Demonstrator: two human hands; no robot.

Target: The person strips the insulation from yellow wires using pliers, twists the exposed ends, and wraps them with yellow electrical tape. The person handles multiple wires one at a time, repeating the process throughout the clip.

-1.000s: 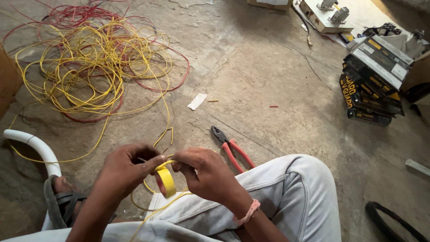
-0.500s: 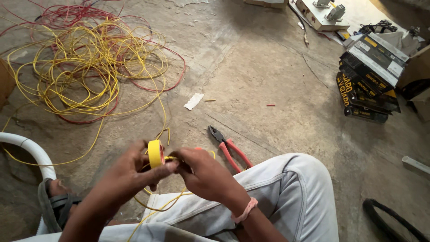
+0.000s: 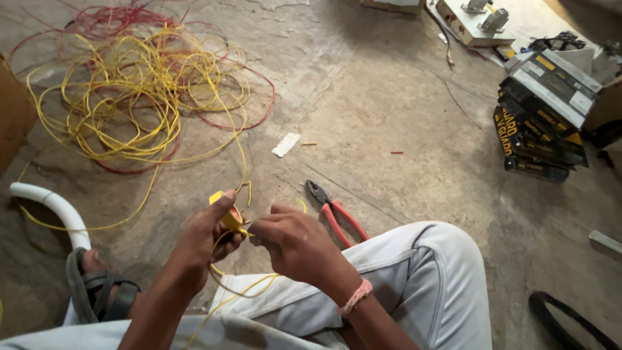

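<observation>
The left hand [image 3: 206,234] held a small yellow tape roll [image 3: 228,217] above the floor [image 3: 402,104], fingers wrapped round it. Just beside it, the right hand [image 3: 295,241] pinched the yellow wire [image 3: 241,293] at the roll, fingers close together. To do it well, I thought the tape had to stay tight and the wire still. Red pliers [image 3: 338,217] lay near the knee.
</observation>
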